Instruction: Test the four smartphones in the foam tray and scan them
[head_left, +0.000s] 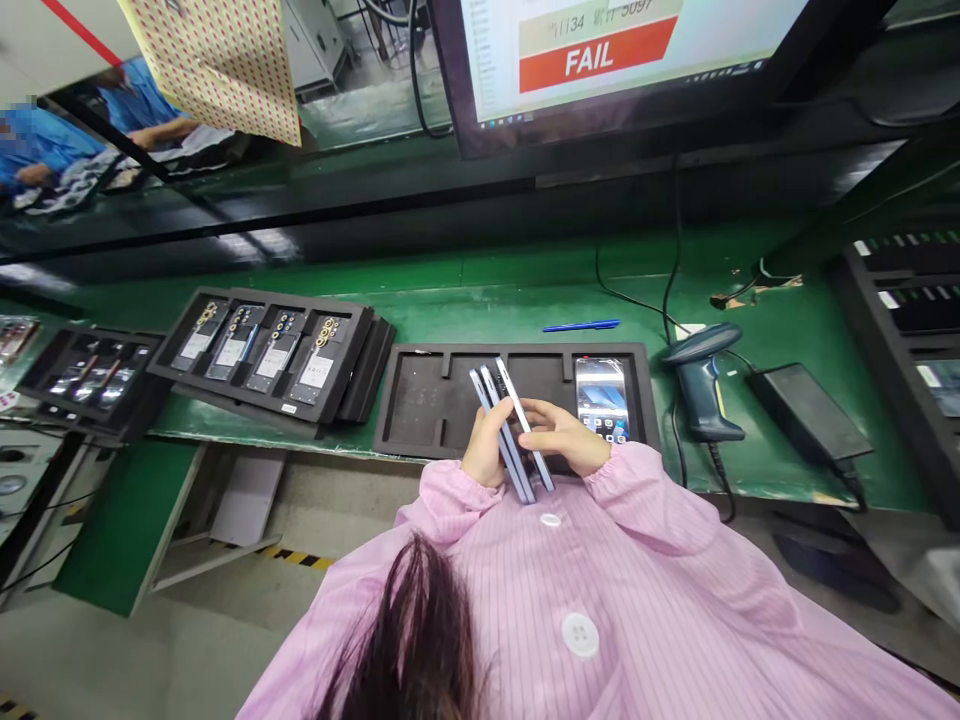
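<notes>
Several thin phones are held on edge over a black foam tray [416,400]. My left hand [486,445] wraps round the bluish phones [510,450] on the left side. The fingers of my right hand [562,435] close on a whiter phone [525,425], which leans beside the others with a narrow gap at its lower end. One phone with a lit screen [602,400] lies face up in the tray's right compartment, next to my right hand. The tray's other visible compartments hold no phone.
Stacked trays with phone parts [259,355] lie left, with another tray [90,375] beyond. A blue pen [581,326], a scanner [701,385] and a black power adapter [810,415] are at right. A monitor [615,130] showing FAIL stands behind. People in blue sleeves sit far left.
</notes>
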